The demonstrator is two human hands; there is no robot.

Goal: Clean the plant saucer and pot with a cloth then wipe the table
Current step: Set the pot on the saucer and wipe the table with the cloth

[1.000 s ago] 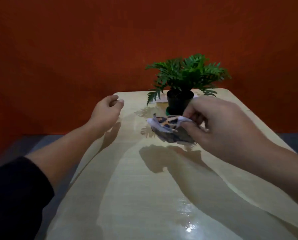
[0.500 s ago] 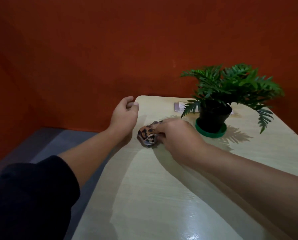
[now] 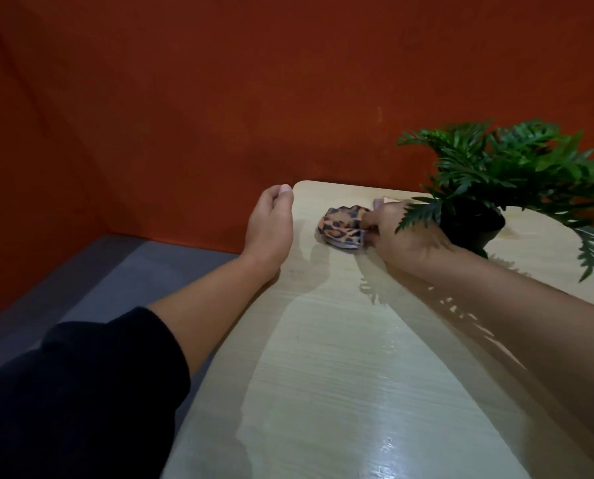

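- Nearest the camera, bottom left: dark sleeve [image 3: 71, 392], soft matte fabric, cut off by the frame edge; bare left forearm runs out of it.
- Table [image 3: 340, 392]: pale wood-grain laminate, glossy, glare streaks low centre, rounded far-left corner; near and right edges run out of frame.
- Right forearm crosses the table from the right edge, elbow out of view.
- Left hand [image 3: 271, 226]: at the table's left edge, loosely curled, thumb against the fingers, holding nothing that shows; palm side hidden.
- Right hand [image 3: 399, 233]: back up, fingers closed down on the cloth [image 3: 344, 228], pinning its right edge to the tabletop; fingertips hidden under the hand.
- Cloth: crumpled wad, leopard-type print in orange, black and pale lilac; sticks out left of the right hand, near the far-left corner, between the two hands, apart from the left one.
- Pot [image 3: 472, 223]: black, round, just behind and right of the right hand; a frond overlaps the knuckles.
- Saucer [image 3: 483, 252]: only a thin green sliver shows under the pot, rest hidden.
- Plant [image 3: 516, 164]: dark green feathery fronds, right side cut off.
- Small pale flat item beyond the hand, too hidden to identify.
- Wall [image 3: 219, 98]: matte orange-red; grey floor [image 3: 116, 271] left.
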